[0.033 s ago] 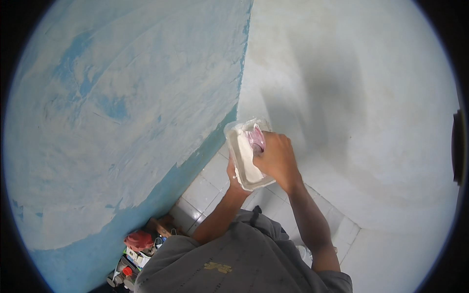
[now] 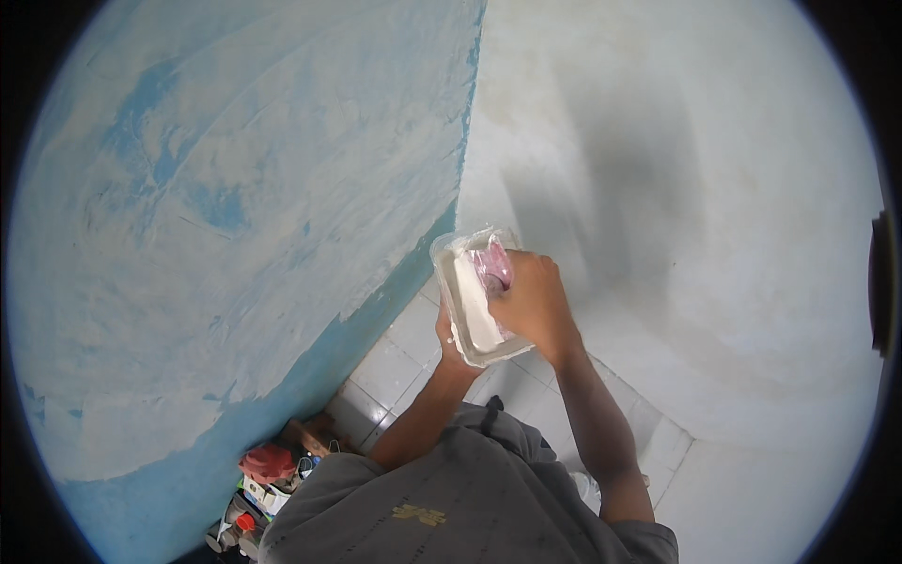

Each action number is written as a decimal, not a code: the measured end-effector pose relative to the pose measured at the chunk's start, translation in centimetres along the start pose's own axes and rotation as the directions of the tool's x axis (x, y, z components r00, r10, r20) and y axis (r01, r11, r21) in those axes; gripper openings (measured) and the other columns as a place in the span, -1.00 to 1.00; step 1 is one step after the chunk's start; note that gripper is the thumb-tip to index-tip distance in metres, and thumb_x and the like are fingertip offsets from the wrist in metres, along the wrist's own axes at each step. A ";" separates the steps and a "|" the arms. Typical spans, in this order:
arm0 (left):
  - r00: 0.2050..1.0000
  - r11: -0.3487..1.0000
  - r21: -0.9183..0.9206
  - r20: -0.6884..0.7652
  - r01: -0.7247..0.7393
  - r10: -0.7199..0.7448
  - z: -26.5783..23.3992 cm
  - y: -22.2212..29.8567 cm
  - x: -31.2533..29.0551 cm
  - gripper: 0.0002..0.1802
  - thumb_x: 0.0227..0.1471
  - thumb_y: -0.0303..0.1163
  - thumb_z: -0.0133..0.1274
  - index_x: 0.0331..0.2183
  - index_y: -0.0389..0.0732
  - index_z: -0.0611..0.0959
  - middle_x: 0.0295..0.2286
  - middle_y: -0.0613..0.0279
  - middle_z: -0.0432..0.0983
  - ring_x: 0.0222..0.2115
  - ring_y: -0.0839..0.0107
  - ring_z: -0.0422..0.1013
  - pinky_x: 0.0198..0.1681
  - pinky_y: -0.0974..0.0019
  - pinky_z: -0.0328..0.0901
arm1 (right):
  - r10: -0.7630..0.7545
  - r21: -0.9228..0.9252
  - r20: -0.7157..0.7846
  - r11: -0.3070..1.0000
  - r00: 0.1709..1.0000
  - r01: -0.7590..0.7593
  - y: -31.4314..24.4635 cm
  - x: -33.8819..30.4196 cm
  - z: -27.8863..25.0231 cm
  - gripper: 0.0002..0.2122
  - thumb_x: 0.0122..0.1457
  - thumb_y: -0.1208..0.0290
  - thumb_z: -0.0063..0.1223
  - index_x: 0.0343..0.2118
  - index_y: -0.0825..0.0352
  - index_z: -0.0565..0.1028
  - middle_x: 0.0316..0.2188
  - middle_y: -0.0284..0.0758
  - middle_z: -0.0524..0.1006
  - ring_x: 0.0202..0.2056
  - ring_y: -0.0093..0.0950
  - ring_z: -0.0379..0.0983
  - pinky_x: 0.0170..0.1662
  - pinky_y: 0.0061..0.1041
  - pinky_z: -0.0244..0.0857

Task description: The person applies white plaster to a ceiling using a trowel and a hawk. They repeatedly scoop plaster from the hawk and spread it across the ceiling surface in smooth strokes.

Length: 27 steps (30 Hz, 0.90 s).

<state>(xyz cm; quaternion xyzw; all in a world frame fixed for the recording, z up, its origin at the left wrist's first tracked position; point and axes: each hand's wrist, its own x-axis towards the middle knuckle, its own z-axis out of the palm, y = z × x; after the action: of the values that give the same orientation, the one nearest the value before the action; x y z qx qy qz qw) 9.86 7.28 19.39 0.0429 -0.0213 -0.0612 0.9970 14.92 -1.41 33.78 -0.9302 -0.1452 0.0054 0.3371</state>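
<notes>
A pink tool is clamped in the fingers of the right hand, held inside a tray of white paste. The tray is gripped by the left hand, its fingers mostly hidden beneath. Beyond, a patchy blue wall is met by a white wall.

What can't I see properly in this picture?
All in the head view:
- Left hand: its fingertips are hidden by the tray.
- Pink tool: the right hand covers part of it, so its full shape can't be told.
- Clear thing: partly hidden by the grey shirt and right forearm; I can't tell what it is.
- Dark thing: cut off by the picture's right rim.
</notes>
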 end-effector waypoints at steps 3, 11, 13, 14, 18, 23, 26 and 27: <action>0.999 0.999 -0.044 0.050 0.000 0.002 -1.0 -0.3 0.0 -0.34 0.21 0.08 -0.23 0.19 -0.10 0.29 0.10 0.13 0.33 0.09 0.17 0.31 0.16 0.01 0.23 | -0.029 0.143 -0.035 0.989 0.999 0.033 1.3 0.1 -0.6 -0.88 -0.16 0.55 0.06 -0.51 0.46 0.49 -0.54 0.03 0.50 -0.42 0.03 0.47 -0.33 -0.19 0.34; 0.999 0.998 -0.052 0.028 -0.024 0.025 0.8 0.6 0.5 -0.37 0.20 0.03 -0.19 0.18 -0.13 0.31 0.09 0.08 0.34 0.06 0.11 0.34 0.14 -0.03 0.25 | -0.055 0.088 -0.113 0.994 0.992 0.065 1.2 0.4 -1.1 -0.84 -0.16 0.56 0.07 -0.44 0.45 0.52 -0.51 0.03 0.51 -0.40 0.04 0.46 -0.32 -0.26 0.35; 0.999 0.999 -0.038 0.037 -0.022 0.023 0.7 0.8 0.6 -0.37 0.21 0.02 -0.20 0.19 -0.13 0.31 0.09 0.07 0.34 0.07 0.11 0.34 0.14 -0.02 0.25 | -0.033 0.041 -0.074 0.998 0.997 0.037 1.6 0.3 -0.5 -0.84 -0.17 0.56 0.08 -0.44 0.45 0.52 -0.51 0.03 0.51 -0.40 0.04 0.46 -0.32 -0.26 0.35; 0.999 0.999 -0.029 0.040 -0.024 0.026 0.5 0.9 0.6 -0.37 0.21 0.02 -0.20 0.19 -0.14 0.31 0.08 0.06 0.34 0.07 0.11 0.34 0.14 -0.02 0.25 | -0.025 0.019 -0.053 0.999 0.998 0.026 1.7 0.4 -0.3 -0.83 -0.18 0.56 0.09 -0.45 0.45 0.52 -0.52 0.02 0.51 -0.40 0.04 0.46 -0.32 -0.27 0.35; 0.997 0.998 -0.058 0.073 -0.034 0.039 -0.9 0.8 0.6 -0.37 0.21 0.00 -0.20 0.18 -0.15 0.31 0.07 0.04 0.36 0.05 0.11 0.35 0.12 -0.01 0.28 | -0.028 0.086 -0.062 0.996 0.998 0.033 1.7 0.7 -1.0 -0.85 -0.18 0.54 0.09 -0.49 0.46 0.51 -0.53 0.02 0.51 -0.41 0.03 0.46 -0.34 -0.26 0.34; 0.982 0.996 -0.072 0.179 -0.051 0.063 -0.3 0.7 0.7 -0.37 0.20 0.00 -0.17 0.17 -0.17 0.32 0.05 0.04 0.38 0.02 0.13 0.39 0.08 0.02 0.31 | 0.008 0.057 -0.045 0.998 0.999 -0.006 1.4 1.1 -1.5 -0.88 -0.17 0.55 0.08 -0.52 0.46 0.49 -0.54 0.01 0.51 -0.45 0.01 0.46 -0.38 -0.26 0.32; 0.997 0.998 -0.039 0.055 -0.044 0.046 -0.6 0.8 0.5 -0.37 0.19 0.00 -0.16 0.17 -0.17 0.32 0.05 0.06 0.38 0.02 0.14 0.38 0.09 0.03 0.31 | -0.108 0.071 -0.034 0.991 0.994 0.110 1.0 0.6 -0.4 -0.89 -0.18 0.55 0.08 -0.53 0.46 0.49 -0.55 0.00 0.51 -0.47 0.00 0.45 -0.38 -0.27 0.32; 0.998 0.999 -0.022 0.051 -0.047 0.048 -0.7 0.8 0.4 -0.37 0.19 0.00 -0.16 0.17 -0.17 0.32 0.05 0.06 0.37 0.03 0.14 0.38 0.09 0.03 0.30 | -0.068 0.066 -0.042 0.995 0.997 0.070 1.0 0.6 -0.4 -0.88 -0.18 0.54 0.08 -0.53 0.46 0.50 -0.55 0.00 0.50 -0.47 0.00 0.45 -0.38 -0.27 0.32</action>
<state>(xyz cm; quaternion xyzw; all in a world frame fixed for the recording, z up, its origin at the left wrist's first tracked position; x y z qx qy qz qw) 10.34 8.09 18.76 0.0306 -0.0472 -0.0386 0.9977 15.81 -2.28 33.51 -0.9126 -0.1703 -0.0198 0.3711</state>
